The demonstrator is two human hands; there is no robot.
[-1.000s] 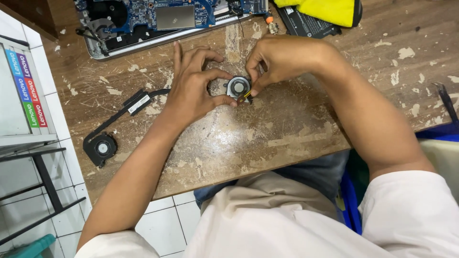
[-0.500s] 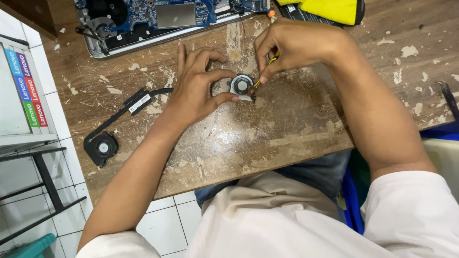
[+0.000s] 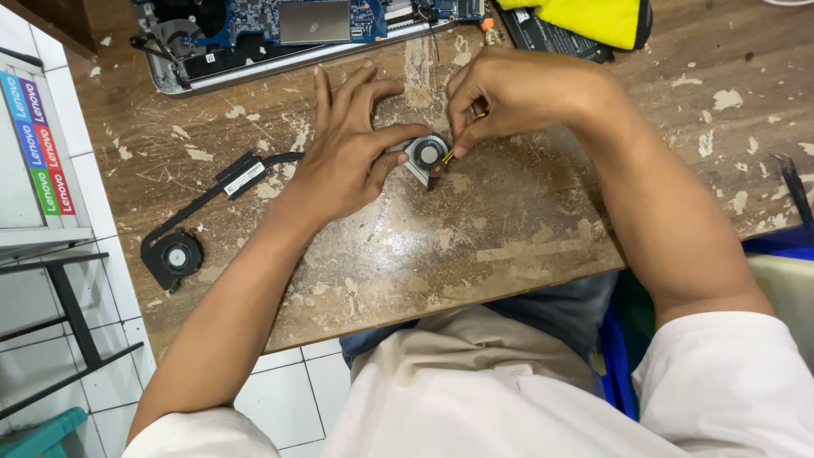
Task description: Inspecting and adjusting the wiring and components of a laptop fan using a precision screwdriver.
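Two hands work on the bench (image 3: 509, 229). The left hand (image 3: 343, 157) lies flat with the fingers spread, and its thumb and forefinger press on the edge of one small round fan (image 3: 426, 155). The right hand (image 3: 517, 93) has its fingers bent close together; they pinch a thin tool with a yellow part (image 3: 447, 158), whose tip touches the same fan. This fan sits near the middle of the bench, a little toward the far edge.

There are two fans in total: the second one is a black fan with a long heat pipe (image 3: 199, 225), near the left edge. One opened laptop with a blue board (image 3: 280, 30) lies at the far left corner, and one yellow cloth (image 3: 585, 19) lies at the far edge.

The bench is brown wood, scratched, with many pale worn patches. Below it the floor has white tiles (image 3: 271, 399).
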